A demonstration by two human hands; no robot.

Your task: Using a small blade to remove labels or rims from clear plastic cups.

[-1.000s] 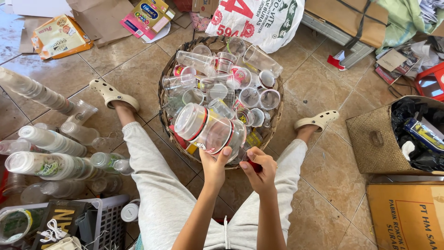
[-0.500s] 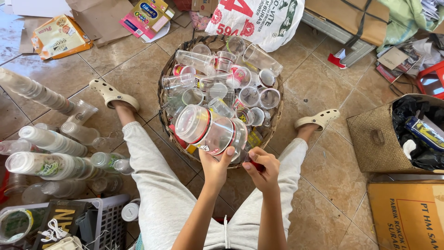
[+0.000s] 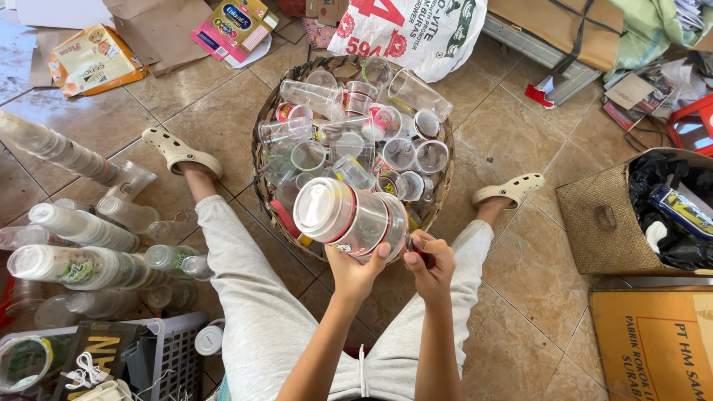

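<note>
Our basket (image 3: 261,174) brims with clear cups (image 3: 349,134); our left hand (image 3: 356,269) grips a cup stack (image 3: 349,217) over its near rim; our right hand (image 3: 431,261) pinches something small.

Light grey trousers (image 3: 252,312), cream clogs (image 3: 180,152)

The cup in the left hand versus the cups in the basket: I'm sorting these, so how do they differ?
The cup lies sideways in the left hand, lifted above the basket; the basket cups lie loose at all angles. The held cup has a red band; many basket cups are plain. Both are clear plastic.
</note>
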